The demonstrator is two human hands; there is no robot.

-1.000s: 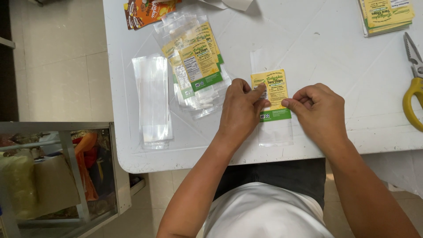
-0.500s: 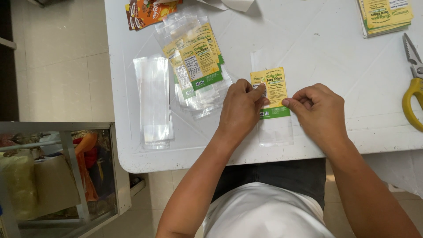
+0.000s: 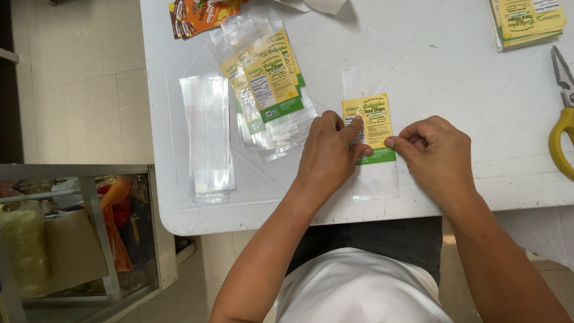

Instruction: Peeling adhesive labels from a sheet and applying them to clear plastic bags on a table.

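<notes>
Spanning pale tiled floor [image 3: 78, 101], white table [image 3: 430, 66]

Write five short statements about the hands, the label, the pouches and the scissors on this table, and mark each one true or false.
1. Both hands touch the yellow and green label on a clear pouch. True: the left hand and the right hand press it.
2. The scissors are in the right hand. False: they lie apart at the table's right edge.
3. A stack of empty clear pouches lies left of the labelled pouches. True.
4. The table is dark wood. False: it is white.
5. A stack of labels lies at the far right. True.
</notes>
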